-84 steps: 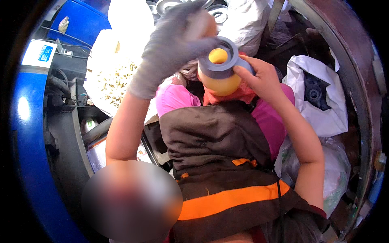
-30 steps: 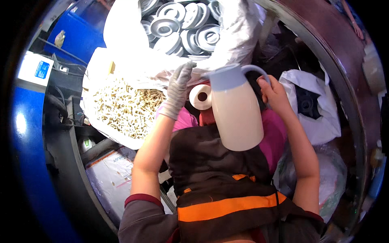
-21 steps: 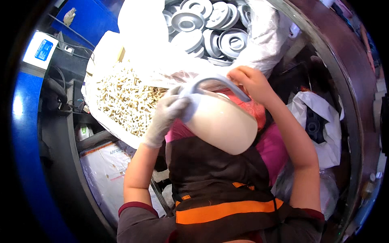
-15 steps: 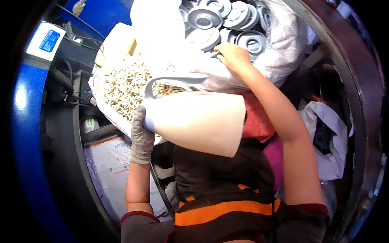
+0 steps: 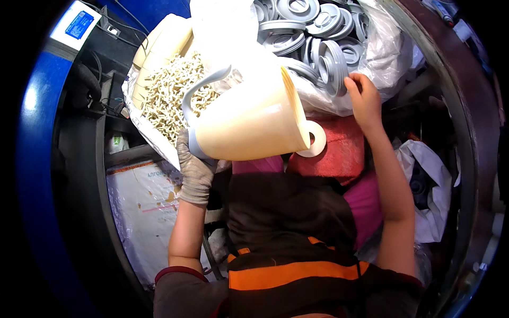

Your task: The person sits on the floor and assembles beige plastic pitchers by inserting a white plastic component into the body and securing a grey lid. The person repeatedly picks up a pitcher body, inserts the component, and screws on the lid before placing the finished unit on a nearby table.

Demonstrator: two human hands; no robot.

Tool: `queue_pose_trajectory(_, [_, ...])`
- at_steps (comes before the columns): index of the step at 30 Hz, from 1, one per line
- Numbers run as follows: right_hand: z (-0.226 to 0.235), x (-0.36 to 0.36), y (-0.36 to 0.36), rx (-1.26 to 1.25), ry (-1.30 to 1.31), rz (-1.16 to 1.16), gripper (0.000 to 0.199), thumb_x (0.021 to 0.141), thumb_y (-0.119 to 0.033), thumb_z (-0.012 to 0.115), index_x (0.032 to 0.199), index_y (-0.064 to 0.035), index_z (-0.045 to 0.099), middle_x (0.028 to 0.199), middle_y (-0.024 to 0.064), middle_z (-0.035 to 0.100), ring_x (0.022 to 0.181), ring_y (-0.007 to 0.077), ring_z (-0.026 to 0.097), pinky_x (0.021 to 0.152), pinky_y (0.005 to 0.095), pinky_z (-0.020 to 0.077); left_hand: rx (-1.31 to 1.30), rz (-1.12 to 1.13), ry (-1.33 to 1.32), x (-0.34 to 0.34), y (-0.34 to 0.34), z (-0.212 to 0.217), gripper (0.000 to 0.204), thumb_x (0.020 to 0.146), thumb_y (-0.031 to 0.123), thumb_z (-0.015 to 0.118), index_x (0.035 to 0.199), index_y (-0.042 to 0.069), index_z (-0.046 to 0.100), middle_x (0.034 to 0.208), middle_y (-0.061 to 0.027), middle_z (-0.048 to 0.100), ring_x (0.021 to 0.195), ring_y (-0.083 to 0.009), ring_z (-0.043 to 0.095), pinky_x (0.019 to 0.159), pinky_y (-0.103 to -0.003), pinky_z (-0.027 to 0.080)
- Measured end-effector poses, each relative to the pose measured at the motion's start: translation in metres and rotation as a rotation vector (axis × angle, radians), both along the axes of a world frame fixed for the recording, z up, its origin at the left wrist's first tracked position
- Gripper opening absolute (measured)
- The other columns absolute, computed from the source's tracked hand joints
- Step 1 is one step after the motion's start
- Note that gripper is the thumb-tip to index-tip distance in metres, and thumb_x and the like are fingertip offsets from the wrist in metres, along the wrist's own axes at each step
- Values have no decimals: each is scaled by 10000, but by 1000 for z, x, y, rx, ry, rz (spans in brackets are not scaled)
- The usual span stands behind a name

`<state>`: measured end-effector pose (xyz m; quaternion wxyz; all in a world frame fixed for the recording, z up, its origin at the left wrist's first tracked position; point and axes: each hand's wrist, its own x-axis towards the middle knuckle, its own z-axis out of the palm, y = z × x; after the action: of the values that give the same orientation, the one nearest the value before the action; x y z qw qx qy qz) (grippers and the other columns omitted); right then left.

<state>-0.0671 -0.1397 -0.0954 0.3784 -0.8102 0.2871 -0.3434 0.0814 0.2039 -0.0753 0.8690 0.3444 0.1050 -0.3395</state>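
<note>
Right hand [image 5: 366, 102] moved rightward | pinching grey disc [image 5: 334, 69] | left hand [image 5: 196, 163] grips jug [image 5: 246, 119] | jug partly hides white roll [image 5: 320, 140]

Free gap between cream jug [image 5: 249, 124] and right hand [image 5: 366, 100], grey discs [image 5: 325, 24] beyond, white roll [image 5: 320, 139] nearer.

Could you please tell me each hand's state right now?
Left hand: closed, holding the cream jug.
Right hand: at a grey lid's edge; grip cannot be told.

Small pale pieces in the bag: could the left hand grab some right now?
Probably not: the gloved left hand is taken up holding the jug by its grey end, though the small pale pieces lie close by.
</note>
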Motion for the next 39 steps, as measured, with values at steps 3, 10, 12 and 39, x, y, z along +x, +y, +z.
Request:
queue_pose_trajectory(3, [39,-41,76,16,-16,12,199,838,-177,627,946,-11,615,898,132,638,798,259,620,721,346,478,100,78,-3,-19,-10,7,518,821,469,619,1173,94,550,1111,-82,616,1033,-237,582,860,-397,504])
queue_pose_trajectory(10, [33,-102,127,-317,-247,94,239,738,-47,684,956,-24,590,919,117,634,792,263,620,700,343,490,82,1,-45,-40,-21,-10,520,829,490,593,1178,107,553,1117,-76,622,1024,-239,595,866,-403,506])
queue_pose_trajectory(12, [33,-115,132,-315,-270,88,256,729,-29,684,966,-21,586,929,121,635,794,263,625,696,338,496,83,-55,-73,-46,-17,-10,517,832,498,579,1175,111,564,1125,-75,627,1027,-243,598,871,-408,506])
queue_pose_trajectory(39, [68,-162,131,-262,-128,535,635,622,-181,761,1212,-113,535,1150,95,515,1004,230,551,811,347,478,21,-374,23,-57,-4,-5,481,874,376,592,1182,11,536,1135,-139,612,1019,-255,593,936,-408,460])
